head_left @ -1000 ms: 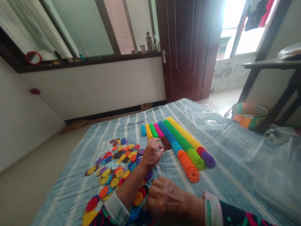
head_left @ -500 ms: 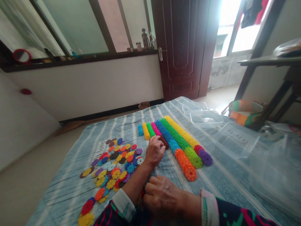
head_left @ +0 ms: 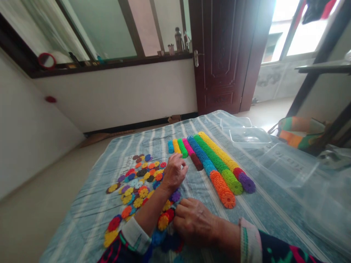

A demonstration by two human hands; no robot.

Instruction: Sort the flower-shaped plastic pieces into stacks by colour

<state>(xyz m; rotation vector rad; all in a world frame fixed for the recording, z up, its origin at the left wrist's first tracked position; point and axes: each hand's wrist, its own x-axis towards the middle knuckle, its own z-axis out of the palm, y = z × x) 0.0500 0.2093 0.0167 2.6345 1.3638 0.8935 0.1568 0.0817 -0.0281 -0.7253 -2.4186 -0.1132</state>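
My left hand [head_left: 174, 173] is over the right edge of a loose spread of coloured notched plastic discs [head_left: 138, 202]. Its fingers are bent, with a gap between thumb and fingers and nothing visible in them. Closer to me, my right hand [head_left: 193, 221] is curled closed beside some discs; whatever it may hold is hidden. Overlapping discs form colour-sorted rows: a long yellow row [head_left: 216, 149], a green row [head_left: 208, 157] and a blue row ending in orange discs [head_left: 227, 199]. Left of these lie a magenta row ending in brown discs [head_left: 196, 162] and short green, yellow and light blue rows.
Clear plastic boxes [head_left: 290, 164] stand along the right of the striped bed cover [head_left: 95, 190]. Beyond them are an orange and green bag [head_left: 298, 129] and a dark table. A brown door [head_left: 225, 54] is behind the bed.
My left hand has moved away from the brown discs, back toward the loose pile. My right hand stays low and closed. The camera view has turned slightly left.
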